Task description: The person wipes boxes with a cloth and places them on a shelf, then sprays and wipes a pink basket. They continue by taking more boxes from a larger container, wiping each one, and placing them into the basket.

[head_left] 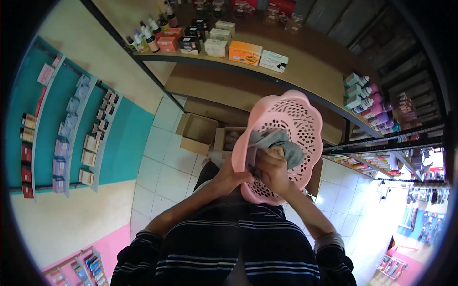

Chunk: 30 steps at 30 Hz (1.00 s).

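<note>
A pink plastic basket with a scalloped rim and a pattern of holes is held up in front of my body, tilted so its inside faces me. My left hand grips the basket's near left rim, thumb on the inner side. Inside the basket, my right hand is closed on a grey-green cloth, which bunches up above and beside the fingers. Part of the cloth lies against the basket's inner wall. Some fingertips of my right hand are hidden by the cloth.
A wooden shelf ahead carries soap boxes, small bottles and, on the right, several bottles. Beneath it, an open cardboard box stands on the tiled floor. Wall shelves with small boxes are at left.
</note>
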Each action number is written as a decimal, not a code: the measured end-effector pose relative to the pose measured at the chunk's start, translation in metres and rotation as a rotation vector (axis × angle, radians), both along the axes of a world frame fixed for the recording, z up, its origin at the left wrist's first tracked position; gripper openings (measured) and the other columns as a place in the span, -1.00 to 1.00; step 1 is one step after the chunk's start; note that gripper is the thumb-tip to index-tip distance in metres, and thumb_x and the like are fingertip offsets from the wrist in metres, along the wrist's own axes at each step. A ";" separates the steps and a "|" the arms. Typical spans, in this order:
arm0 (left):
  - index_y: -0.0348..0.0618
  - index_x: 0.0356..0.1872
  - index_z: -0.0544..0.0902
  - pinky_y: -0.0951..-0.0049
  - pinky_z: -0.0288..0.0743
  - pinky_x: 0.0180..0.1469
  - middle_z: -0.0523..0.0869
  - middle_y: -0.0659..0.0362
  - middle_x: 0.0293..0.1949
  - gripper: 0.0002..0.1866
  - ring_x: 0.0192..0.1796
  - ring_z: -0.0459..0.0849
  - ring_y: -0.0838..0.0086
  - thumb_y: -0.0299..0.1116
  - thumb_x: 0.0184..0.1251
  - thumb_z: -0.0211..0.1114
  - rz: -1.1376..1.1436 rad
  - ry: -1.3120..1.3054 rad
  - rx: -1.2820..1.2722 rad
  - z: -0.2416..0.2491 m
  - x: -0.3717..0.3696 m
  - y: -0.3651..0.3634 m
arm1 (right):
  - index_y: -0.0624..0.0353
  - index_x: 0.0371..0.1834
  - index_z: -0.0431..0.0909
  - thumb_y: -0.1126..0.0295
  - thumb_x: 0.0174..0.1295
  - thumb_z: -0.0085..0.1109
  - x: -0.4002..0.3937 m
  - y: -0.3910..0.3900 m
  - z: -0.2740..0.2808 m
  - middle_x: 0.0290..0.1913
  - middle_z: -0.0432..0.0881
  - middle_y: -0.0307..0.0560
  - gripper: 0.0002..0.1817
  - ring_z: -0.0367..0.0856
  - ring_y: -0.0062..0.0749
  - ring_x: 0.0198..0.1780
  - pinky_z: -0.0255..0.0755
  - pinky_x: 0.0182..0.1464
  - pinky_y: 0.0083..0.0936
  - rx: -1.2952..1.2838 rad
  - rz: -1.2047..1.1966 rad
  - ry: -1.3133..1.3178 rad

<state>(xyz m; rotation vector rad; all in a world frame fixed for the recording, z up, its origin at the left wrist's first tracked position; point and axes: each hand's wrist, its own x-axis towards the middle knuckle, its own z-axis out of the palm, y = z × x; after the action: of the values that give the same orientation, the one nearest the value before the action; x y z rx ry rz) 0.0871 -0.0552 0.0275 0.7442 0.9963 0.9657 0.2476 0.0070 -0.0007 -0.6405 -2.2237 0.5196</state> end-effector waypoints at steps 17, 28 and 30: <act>-0.29 0.16 0.17 0.38 0.36 0.08 0.47 0.09 -0.03 -0.26 0.03 0.47 0.39 -0.56 -0.21 0.20 0.079 -0.013 0.075 -0.002 0.003 -0.012 | 0.38 -0.16 0.32 0.46 -0.21 0.12 -0.015 0.049 0.026 0.02 0.29 0.30 -0.54 0.17 0.14 0.16 -0.01 0.10 0.02 0.124 -0.471 -0.308; -0.27 0.25 0.03 0.36 0.29 0.12 0.36 0.06 0.09 -0.15 0.12 0.37 0.37 -0.47 -0.15 0.25 0.074 0.038 0.213 -0.002 -0.003 -0.013 | 0.38 -0.17 0.36 0.64 -0.26 -0.06 -0.008 0.046 0.016 0.13 0.25 0.30 -0.57 0.05 0.27 0.20 -0.15 0.25 -0.01 -0.056 -0.744 -0.029; -0.29 0.22 0.11 0.38 0.31 0.09 0.40 0.06 0.06 -0.21 0.10 0.40 0.39 -0.45 -0.13 0.25 0.109 0.051 0.208 -0.002 -0.006 -0.007 | 0.36 -0.27 0.46 0.67 -0.33 -0.02 0.005 0.041 0.020 -0.09 0.48 0.15 -0.61 0.35 0.06 0.02 0.19 0.10 -0.21 0.073 -0.690 -0.018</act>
<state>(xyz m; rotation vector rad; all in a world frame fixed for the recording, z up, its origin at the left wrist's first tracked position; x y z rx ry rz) 0.0812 -0.0624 0.0253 0.8984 0.9981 1.1620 0.2522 0.0480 0.0198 -1.2948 -1.8602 0.0769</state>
